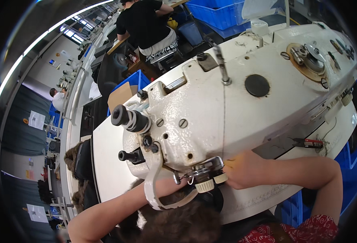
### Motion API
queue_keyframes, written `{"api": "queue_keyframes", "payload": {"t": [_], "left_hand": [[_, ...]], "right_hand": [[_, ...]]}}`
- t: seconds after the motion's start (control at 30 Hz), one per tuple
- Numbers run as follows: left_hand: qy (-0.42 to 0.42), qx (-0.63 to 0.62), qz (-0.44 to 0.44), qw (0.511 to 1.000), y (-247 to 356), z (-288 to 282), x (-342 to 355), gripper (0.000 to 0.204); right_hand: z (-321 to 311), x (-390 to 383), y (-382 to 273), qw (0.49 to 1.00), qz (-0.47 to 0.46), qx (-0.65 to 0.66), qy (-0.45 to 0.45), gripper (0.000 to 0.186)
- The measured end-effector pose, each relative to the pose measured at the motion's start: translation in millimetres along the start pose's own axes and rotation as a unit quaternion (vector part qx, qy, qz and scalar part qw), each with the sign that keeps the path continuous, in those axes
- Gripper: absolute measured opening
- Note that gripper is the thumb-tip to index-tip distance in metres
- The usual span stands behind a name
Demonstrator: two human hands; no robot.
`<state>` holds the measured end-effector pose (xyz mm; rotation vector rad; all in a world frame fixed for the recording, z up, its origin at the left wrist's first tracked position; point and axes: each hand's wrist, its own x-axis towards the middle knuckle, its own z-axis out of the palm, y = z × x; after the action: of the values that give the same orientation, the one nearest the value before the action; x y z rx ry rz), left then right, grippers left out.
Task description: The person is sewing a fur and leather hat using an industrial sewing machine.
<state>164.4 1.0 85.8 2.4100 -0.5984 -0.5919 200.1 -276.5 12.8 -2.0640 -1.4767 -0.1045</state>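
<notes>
A white sewing machine (202,117) spans the middle, with worn paint and cream tension knobs (205,186) at its near end. My left forearm (117,204) reaches in beneath the machine head, which hides that hand's fingers. Beside the tension knobs, my right hand (245,170) is curled closed by the needle area. Yellow covering shows on its fingers, and whatever they grip is hidden. Brown furry material (178,222) lies below the machine head, against my front. A piece of black material (214,198) sits between it and my right hand.
Red-handled snips (308,143) lie on the white table at right, near loose thread. Dark fur-trimmed pieces (78,162) hang at the table's left edge. Blue crates (217,14) stand at the back. A person in black (144,28) sits at a bench beyond the machine.
</notes>
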Motion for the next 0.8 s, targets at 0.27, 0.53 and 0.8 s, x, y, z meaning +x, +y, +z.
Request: {"api": "queue_keyframes", "payload": {"t": [0.27,0.53,0.8], "left_hand": [[0.009,0.064,-0.007,0.998,-3.7,13.6,9.9,0.034],[-0.007,0.064,0.0,0.998,-1.0,7.9,17.6,0.035],[-0.005,0.079,0.013,0.997,1.1,10.5,26.5,0.037]], "right_hand": [[8.2,-2.6,0.6,0.997,-0.064,-0.032,0.036,0.02],[18.1,-6.5,0.8,0.994,-0.085,-0.061,0.035,0.028],[13.8,-7.9,-3.7,0.995,-0.072,-0.07,0.006,0.027]]}}
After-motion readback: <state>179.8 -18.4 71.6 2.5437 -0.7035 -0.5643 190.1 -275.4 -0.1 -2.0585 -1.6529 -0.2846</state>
